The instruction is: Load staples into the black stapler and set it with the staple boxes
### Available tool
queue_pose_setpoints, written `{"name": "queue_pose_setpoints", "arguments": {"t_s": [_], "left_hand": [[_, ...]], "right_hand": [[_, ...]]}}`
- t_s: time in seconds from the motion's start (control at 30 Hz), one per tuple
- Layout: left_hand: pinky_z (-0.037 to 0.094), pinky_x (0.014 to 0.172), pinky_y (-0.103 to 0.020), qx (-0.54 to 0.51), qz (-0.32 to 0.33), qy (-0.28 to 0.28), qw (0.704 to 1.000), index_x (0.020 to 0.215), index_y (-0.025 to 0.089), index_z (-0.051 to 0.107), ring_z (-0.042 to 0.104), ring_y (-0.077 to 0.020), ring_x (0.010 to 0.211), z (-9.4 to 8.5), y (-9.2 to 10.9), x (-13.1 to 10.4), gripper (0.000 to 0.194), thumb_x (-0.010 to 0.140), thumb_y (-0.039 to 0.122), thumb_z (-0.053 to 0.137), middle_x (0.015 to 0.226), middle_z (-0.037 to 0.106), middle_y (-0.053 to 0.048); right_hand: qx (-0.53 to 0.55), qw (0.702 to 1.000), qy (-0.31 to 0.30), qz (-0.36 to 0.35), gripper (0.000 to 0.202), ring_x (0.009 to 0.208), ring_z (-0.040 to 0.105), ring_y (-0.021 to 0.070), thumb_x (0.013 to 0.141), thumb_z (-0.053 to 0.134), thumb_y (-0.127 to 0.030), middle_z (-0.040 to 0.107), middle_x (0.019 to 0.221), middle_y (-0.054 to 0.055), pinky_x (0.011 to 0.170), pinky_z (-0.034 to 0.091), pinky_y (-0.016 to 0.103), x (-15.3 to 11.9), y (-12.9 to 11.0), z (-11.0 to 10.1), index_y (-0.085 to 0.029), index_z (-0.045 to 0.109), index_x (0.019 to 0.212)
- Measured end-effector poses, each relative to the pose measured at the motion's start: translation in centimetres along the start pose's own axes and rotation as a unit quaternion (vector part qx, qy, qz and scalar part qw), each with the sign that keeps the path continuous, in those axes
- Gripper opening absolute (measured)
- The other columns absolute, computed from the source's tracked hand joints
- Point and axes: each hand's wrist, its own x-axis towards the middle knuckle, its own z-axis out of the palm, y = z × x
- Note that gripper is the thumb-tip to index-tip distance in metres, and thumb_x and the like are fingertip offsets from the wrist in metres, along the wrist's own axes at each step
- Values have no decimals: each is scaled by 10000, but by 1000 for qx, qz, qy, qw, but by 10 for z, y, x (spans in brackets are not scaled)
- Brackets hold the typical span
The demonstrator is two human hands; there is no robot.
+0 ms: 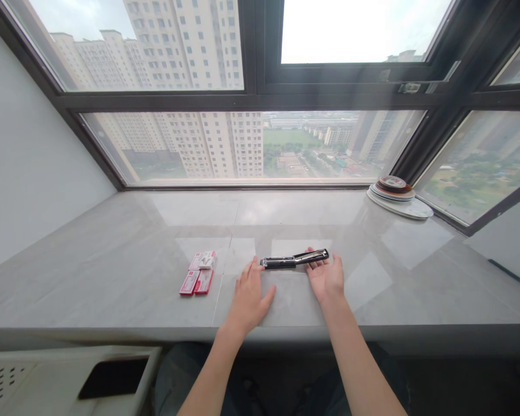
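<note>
A black stapler [279, 263] lies across the middle of the grey sill, folded open, with its metal magazine facing up. My left hand [250, 297] is at the stapler's left end, fingertips touching or very close to it, thumb spread away. Palm up, my right hand [327, 282] has its fingers under and behind the stapler's right arm, which rests across them; the thumb stands apart. Left of my left hand sit several small red-and-white boxes [189, 283], with a smaller white box [207, 260] on top of them.
A stack of round plates or discs [399, 208] stands in the far right corner by the window frame [251, 101]. The sill's front edge [286, 334] runs before me. At lower left is a pale cabinet or chair-like surface [60, 381] with a dark rectangle [112, 378].
</note>
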Motion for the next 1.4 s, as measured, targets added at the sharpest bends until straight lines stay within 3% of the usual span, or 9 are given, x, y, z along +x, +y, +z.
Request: {"name": "queue_pose_setpoints", "arguments": {"t_s": [0.17, 0.3, 0.43, 0.57, 0.7, 0.87, 1.03, 1.3, 1.4], "left_hand": [[276, 1181, -598, 117, -142, 160, 970, 1361, 223, 546, 312, -354, 1465, -35, -31, -26, 391, 987, 335, 525, 1575, 387, -138], [315, 1120, -661, 177, -182, 166, 953, 1314, 283, 626, 307, -410, 1442, -52, -55, -54, 380, 939, 328, 594, 1578, 354, -126], [426, 1066, -556, 95, -98, 95, 986, 1121, 326, 686, 477, -334, 1308, -49, -56, -56, 205, 944, 293, 588, 1447, 496, -68], [497, 932, -453, 5, -74, 76, 994, 1137, 275, 592, 606, -264, 1030, -36, -46, -37, 187, 962, 242, 537, 1137, 636, -64], [480, 915, -435, -39, -37, 34, 998, 1245, 258, 547, 604, -259, 1005, -23, -26, -21, 285, 960, 269, 562, 1087, 642, -66], [438, 964, -413, -61, 37, -40, 997, 1197, 292, 623, 570, -254, 1093, -9, 7, -6, 267, 931, 301, 637, 1154, 661, -42], [428, 971, -411, -70, 48, -65, 994, 1169, 332, 681, 558, -256, 1114, -3, 15, 6, 266, 906, 371, 694, 1153, 665, -18], [446, 994, -393, -118, 42, -58, 990, 1219, 323, 665, 576, -239, 1115, -10, 6, 0, 304, 916, 310, 684, 1168, 680, -18], [440, 1012, -401, -120, 41, -55, 990, 1283, 317, 631, 564, -248, 1148, -8, 6, -1, 381, 908, 298, 693, 1207, 674, -23]], "right_hand": [[-40, 999, -10, -32, 330, 1243, 636, 211, 931, 588, -480, 659, 1277, 62, 1054, 560, 428, -42, -15, -37, -287, 552, 1196], [-205, 977, -31, -50, 405, 1047, 691, 216, 902, 665, -465, 679, 1187, 59, 824, 612, 351, -68, -15, -54, -271, 579, 1247], [-447, 885, -132, -11, 409, 610, 571, 141, 928, 581, -532, 697, 913, 36, 515, 436, 261, -73, -12, -47, -217, 647, 1179], [-600, 779, -175, -43, 381, 627, 559, 164, 957, 495, -513, 693, 814, 14, 568, 398, 275, -76, -14, -28, -242, 686, 1144], [-654, 727, -196, -68, 338, 667, 588, 175, 952, 502, -488, 683, 788, -6, 631, 410, 286, -78, -13, -15, -272, 701, 1119], [-627, 740, -239, -40, 366, 633, 571, 165, 950, 505, -521, 656, 703, -3, 619, 405, 267, -66, -3, -8, -215, 696, 1006], [-596, 766, -242, -10, 407, 561, 479, 132, 917, 545, -562, 581, 621, -10, 537, 321, 243, -53, -6, -6, -184, 631, 794], [-649, 732, -208, 17, 412, 520, 477, 135, 899, 565, -578, 591, 592, -7, 511, 306, 249, -31, -31, -27, -182, 651, 825], [-685, 701, -189, -60, 335, 551, 524, 155, 898, 591, -521, 609, 606, -15, 545, 330, 260, -34, -41, -21, -201, 681, 935]]}}
